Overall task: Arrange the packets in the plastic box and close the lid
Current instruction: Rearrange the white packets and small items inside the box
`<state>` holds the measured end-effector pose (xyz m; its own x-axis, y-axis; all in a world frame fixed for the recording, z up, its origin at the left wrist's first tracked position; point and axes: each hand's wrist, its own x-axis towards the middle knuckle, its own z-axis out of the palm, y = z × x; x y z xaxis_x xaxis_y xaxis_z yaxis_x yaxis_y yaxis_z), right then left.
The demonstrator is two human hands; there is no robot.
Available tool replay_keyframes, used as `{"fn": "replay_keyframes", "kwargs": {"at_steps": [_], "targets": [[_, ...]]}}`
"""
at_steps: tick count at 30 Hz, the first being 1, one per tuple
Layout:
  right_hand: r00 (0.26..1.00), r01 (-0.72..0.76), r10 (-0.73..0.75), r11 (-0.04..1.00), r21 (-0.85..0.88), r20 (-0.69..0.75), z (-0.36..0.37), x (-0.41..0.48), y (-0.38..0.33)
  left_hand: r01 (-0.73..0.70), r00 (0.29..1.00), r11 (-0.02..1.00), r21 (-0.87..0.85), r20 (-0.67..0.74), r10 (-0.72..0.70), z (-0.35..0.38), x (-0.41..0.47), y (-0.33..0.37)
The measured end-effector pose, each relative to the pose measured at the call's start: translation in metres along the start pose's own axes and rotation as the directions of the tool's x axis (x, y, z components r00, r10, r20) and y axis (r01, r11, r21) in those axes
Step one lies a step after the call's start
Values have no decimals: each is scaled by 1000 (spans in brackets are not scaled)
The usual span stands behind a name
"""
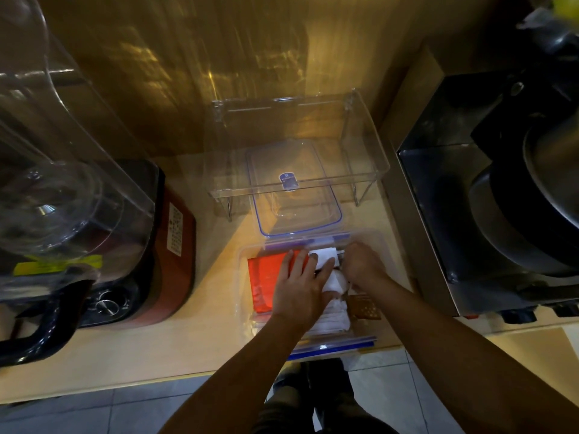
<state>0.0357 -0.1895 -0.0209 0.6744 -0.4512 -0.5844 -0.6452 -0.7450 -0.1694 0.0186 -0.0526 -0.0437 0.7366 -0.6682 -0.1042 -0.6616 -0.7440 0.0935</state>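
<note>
A clear plastic box (pixel 246 278) with blue clips stands open at the counter's front edge. Inside lie red packets (pixel 264 281) on the left, white packets (pixel 332 317) in the middle and a brown patterned packet (pixel 366 308) at the right. My left hand (pixel 300 288) lies flat across the red and white packets, fingers spread. My right hand (pixel 360 263) is in the box's far right corner, fingers curled around a white packet (pixel 326 256). The clear lid (pixel 294 195) with a blue seal rests just behind the box.
A clear acrylic stand (pixel 363 145) straddles the lid's far end. A red and black appliance (pixel 175 245) with a clear dome sits to the left. A steel machine (pixel 488 189) stands to the right. The wooden counter (pixel 200 346) ends at a tiled floor.
</note>
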Motion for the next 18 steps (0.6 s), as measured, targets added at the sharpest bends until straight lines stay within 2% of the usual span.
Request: {"fn": "replay_keyframes", "kwargs": {"at_steps": [4, 9, 14, 18], "targets": [[980, 130, -162, 962, -240, -116, 0, -10, 1, 10, 1000, 999, 37, 14, -11, 0, -1, 1], [895, 232, -375, 853, -467, -241, -5, -24, 2, 11, 1000, 1000, 18, -15, -11, 3, 0, 0], [907, 261, -385, 831, -491, -171, -16, -26, 9, -3, 1000, 1000, 22, -5, 3, 2, 2, 1], [895, 273, -406, 826, -492, -183, -28, -31, 13, -15, 999, 999, -45, 45, 17, 1, 7, 1]]}}
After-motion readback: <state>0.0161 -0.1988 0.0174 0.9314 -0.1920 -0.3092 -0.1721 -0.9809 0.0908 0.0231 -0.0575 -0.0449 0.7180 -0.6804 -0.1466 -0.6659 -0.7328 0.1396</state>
